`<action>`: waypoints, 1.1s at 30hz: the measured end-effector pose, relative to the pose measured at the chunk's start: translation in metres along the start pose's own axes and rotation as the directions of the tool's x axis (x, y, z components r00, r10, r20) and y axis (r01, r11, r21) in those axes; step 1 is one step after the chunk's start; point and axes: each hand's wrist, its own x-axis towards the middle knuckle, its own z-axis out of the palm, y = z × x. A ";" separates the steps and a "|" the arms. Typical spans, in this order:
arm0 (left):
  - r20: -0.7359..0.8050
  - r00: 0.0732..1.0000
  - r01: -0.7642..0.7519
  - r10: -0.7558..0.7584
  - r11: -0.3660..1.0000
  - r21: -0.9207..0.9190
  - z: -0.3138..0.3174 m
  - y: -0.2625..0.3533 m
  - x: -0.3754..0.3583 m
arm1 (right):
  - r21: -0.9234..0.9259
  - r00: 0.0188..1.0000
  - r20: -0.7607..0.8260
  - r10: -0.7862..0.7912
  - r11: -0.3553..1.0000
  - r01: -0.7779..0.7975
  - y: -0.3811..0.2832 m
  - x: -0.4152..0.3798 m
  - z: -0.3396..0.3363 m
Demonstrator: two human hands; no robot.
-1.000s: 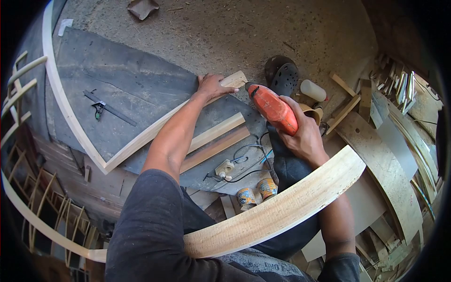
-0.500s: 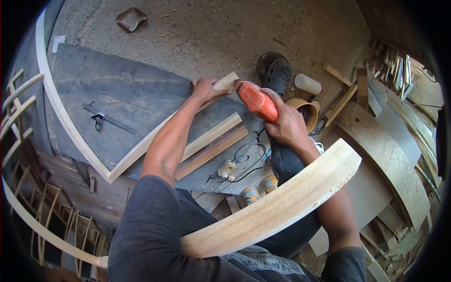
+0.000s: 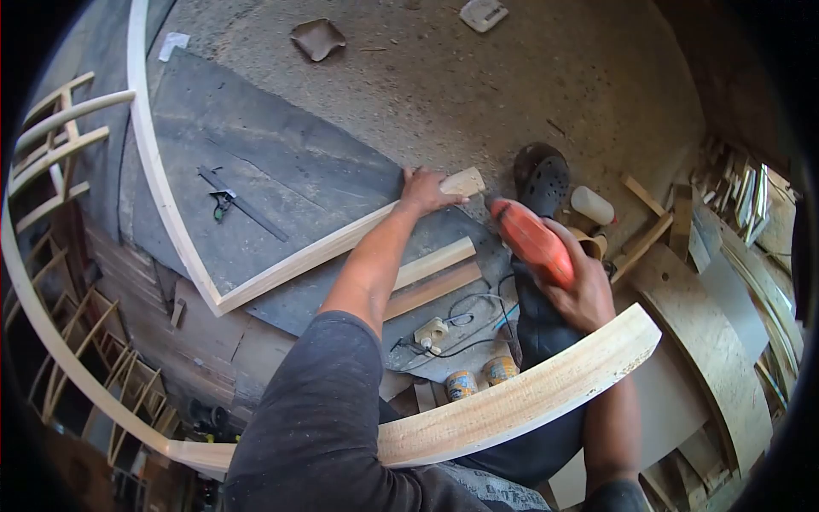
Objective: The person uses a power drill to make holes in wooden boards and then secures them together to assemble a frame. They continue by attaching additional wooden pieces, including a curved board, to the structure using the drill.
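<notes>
The wooden frame (image 3: 299, 267) lay angled on a dark sheet (image 3: 281, 154); the left hand (image 3: 425, 189) covered it near one end, thumb set apart from the fingers, though from where I stood I could not tell whether they pinched the wood; the right hand (image 3: 585, 288) was wrapped around an orange power tool (image 3: 533, 239), its tip just beside that same frame end; a square (image 3: 247, 210) rested inside the frame's angle, two loose strips (image 3: 437, 262) outside it.

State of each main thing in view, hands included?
Left hand: holding the angled pale wooden frame near its end
Right hand: closed around the orange-red power tool
Power tool: nose near the frame's end; running or off unclear
Dark-bladed metal square: flat on the dark grey mat
White cylindrical bottle: lying on its side
</notes>
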 end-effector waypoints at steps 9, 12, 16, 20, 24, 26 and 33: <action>0.071 0.976 -0.218 0.206 0.936 0.278 -0.063 0.045 -0.019 | -0.076 0.995 0.097 -0.023 0.997 0.031 -0.003 -0.012 0.001; 0.242 0.925 -0.374 0.292 0.811 0.449 -0.154 0.064 -0.054 | -0.169 0.974 0.223 0.040 0.986 -0.002 -0.022 -0.016 0.005; 0.170 0.967 -0.246 0.188 0.858 0.451 -0.311 0.059 -0.176 | -0.042 0.930 0.214 -0.299 0.948 0.314 -0.003 -0.023 0.054; -0.176 0.973 -0.087 0.151 0.940 0.329 -0.429 0.038 -0.377 | 0.186 0.916 0.244 -0.318 0.943 0.277 -0.025 -0.043 0.098; -0.572 0.820 -0.016 0.025 1.000 0.022 -0.471 -0.021 -0.616 | -0.519 0.712 0.049 -0.701 0.591 0.617 -0.085 -0.085 0.117; -0.726 0.677 -0.019 -0.119 0.984 -0.179 -0.463 -0.078 -0.729 | -0.454 0.709 0.074 -0.702 0.609 0.650 -0.116 -0.111 0.120; -0.418 -0.016 -0.106 -0.908 0.417 -0.903 -0.203 -0.409 -1.081 | -0.887 0.989 -0.028 -0.142 0.461 0.041 -0.077 -0.202 0.130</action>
